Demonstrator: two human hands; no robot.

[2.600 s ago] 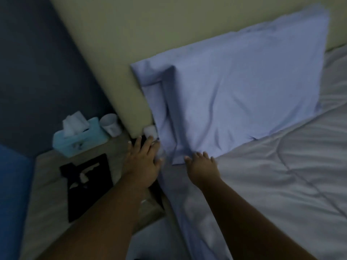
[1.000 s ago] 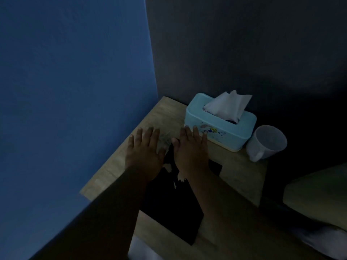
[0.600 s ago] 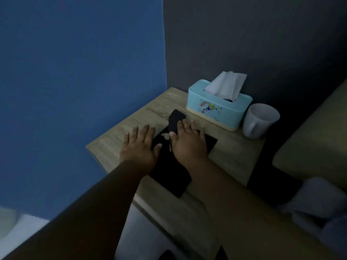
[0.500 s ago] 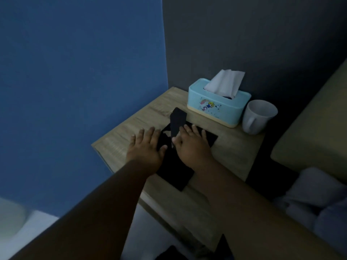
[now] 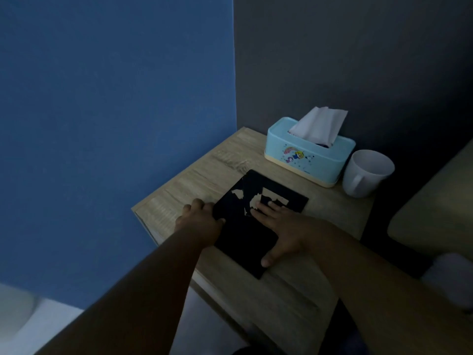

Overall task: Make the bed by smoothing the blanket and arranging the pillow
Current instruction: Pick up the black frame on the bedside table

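The pillow and blanket are out of sight; only the beige headboard (image 5: 430,208) and a bit of pale bedding (image 5: 450,278) show at the right edge. Both hands are on a black sheet with torn pale patches (image 5: 245,234) lying on the wooden bedside table (image 5: 294,298). My left hand (image 5: 198,217) has its fingers curled at the sheet's left edge, with the thumb on top of the sheet. My right hand (image 5: 279,226) lies flat on the sheet with its fingers spread.
A light blue tissue box (image 5: 309,152) with a tissue sticking up stands at the table's back. A white mug (image 5: 366,172) stands to its right. A blue wall is on the left and a dark wall is behind.
My view swung from the pillow and bed to the bedside table. Both hands moved onto the black sheet; its raised flap now lies flat, and my left hand shifted to its left edge.
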